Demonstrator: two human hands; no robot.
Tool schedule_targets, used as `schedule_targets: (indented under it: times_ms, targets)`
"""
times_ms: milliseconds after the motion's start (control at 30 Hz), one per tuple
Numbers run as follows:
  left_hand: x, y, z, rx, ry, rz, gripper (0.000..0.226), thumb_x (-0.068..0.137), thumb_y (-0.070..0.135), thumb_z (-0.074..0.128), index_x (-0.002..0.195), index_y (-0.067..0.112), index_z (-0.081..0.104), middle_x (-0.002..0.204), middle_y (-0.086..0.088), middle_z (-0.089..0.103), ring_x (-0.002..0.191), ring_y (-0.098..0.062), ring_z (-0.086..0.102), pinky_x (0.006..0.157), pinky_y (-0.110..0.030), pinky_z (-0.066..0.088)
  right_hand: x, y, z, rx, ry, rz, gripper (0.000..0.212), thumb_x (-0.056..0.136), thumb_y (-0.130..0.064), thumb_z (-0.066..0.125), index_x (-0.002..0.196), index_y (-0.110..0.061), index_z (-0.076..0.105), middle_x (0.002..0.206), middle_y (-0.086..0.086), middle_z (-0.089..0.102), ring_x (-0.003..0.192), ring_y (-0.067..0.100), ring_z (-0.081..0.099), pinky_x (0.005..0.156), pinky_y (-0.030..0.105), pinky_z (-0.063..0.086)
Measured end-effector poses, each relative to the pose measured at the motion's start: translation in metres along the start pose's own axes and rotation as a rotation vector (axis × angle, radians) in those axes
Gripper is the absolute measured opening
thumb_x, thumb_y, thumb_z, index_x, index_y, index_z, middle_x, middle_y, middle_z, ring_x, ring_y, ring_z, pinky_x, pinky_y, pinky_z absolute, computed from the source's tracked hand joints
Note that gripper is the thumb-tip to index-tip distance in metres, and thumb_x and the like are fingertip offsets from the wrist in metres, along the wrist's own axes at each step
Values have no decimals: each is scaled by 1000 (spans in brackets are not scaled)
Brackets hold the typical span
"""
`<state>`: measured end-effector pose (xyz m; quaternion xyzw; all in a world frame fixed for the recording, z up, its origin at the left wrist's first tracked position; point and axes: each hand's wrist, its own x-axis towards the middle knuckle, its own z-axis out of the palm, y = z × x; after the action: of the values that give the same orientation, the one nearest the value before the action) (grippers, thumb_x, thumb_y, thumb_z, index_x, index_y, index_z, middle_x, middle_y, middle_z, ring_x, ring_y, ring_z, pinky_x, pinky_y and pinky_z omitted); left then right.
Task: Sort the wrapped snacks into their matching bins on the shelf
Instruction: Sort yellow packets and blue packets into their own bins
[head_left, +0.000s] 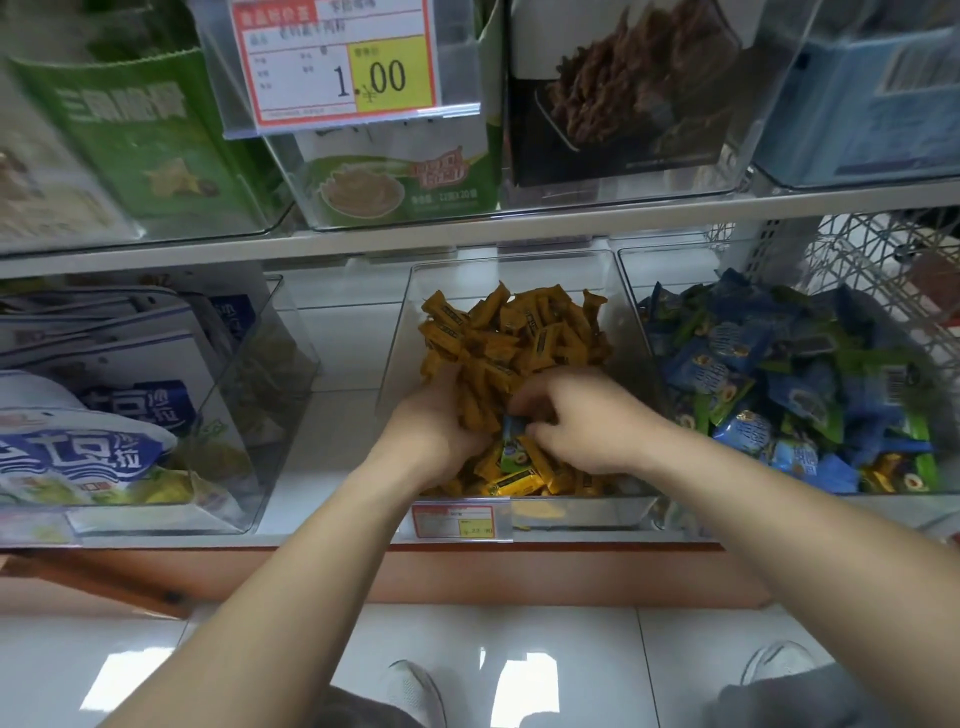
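Evidently the fingertips (535, 428) of my right hand (582, 421) were pinched together on a stray blue-green snack (511, 441) lying among the orange snacks (519, 327) at the front of the middle bin (400, 332). My left hand (436, 421) pressed into that heap, its fingers buried, so I could not tell how they lay. I judged the sorting partly done: this stray belonged in the right bin (631, 270) with the blue snacks (779, 374), where a few yellow wrappers (883, 470) looked misplaced too.

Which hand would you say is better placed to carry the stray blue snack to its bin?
Right: the right hand pinches the blue snack, and the blue bin sits on its side; the left hand rests among orange snacks.
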<state>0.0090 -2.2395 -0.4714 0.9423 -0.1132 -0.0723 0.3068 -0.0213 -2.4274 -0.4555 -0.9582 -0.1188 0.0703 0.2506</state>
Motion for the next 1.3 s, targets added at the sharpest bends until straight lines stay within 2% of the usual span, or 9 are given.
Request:
schedule_targets:
  times_ms: [67,167,400,567,667,900,1033,1167,1300]
  targets:
    - [-3,-1,-2,24,28,35,64,77,32,73,136,31,47,118,-3,61,106,-26,60,74,-25,38,5,-1,8,-101,-23,-6,40,90,-24,62,130,-30,62,129,-4,63,118,20,58,97,32,51]
    - [-7,-1,-2,44,68,49,64,80,24,72,139,33,48,129,-5,58,116,-26,56,79,-20,35,10,-4,16,-161,16,-11,39,85,-31,63,123,-36,62,119,-5,66,110,23,60,87,35,55]
    - [-15,4,-4,51,12,36,55,77,27,74,129,29,57,120,0,64,109,-23,59,75,-20,37,10,-6,22,-334,-27,-49,34,84,-46,69,116,-40,64,117,-5,61,116,26,51,96,39,45]
    - [-21,9,-9,66,13,36,50,82,32,72,129,25,59,125,-3,64,111,-22,60,76,-21,40,-5,-10,3,-181,79,-97,20,83,-41,74,91,-34,57,98,-10,54,98,18,54,71,32,44]
    - [-24,17,-14,68,44,52,41,87,39,67,126,26,62,124,-2,66,113,-23,60,79,-24,44,-26,-8,-26,-46,292,-117,20,85,-48,69,95,-36,56,85,-15,57,78,9,56,59,27,41]
    - [-30,62,1,6,98,231,40,91,42,61,128,25,62,126,8,64,114,-10,57,85,-19,38,-76,72,-89,96,587,61,15,92,-26,63,107,-25,66,107,0,69,96,21,61,73,28,40]
    - [-24,98,25,5,130,341,42,90,41,60,129,26,60,126,8,64,118,-9,56,91,-18,38,-91,111,-97,-9,551,206,35,92,-25,59,127,-29,61,122,4,67,102,29,64,74,31,48]
    - [-19,135,51,142,166,498,46,88,45,58,131,30,54,127,7,62,118,-13,54,95,-27,45,-103,133,-116,-90,571,289,38,85,-34,65,123,-29,62,116,13,66,98,35,65,78,41,55]
    - [-18,170,80,200,142,682,39,90,35,60,128,25,57,129,5,59,118,-16,54,94,-35,50,-126,154,-127,-15,518,255,33,88,-35,69,119,-25,69,114,2,70,101,23,66,79,25,45]
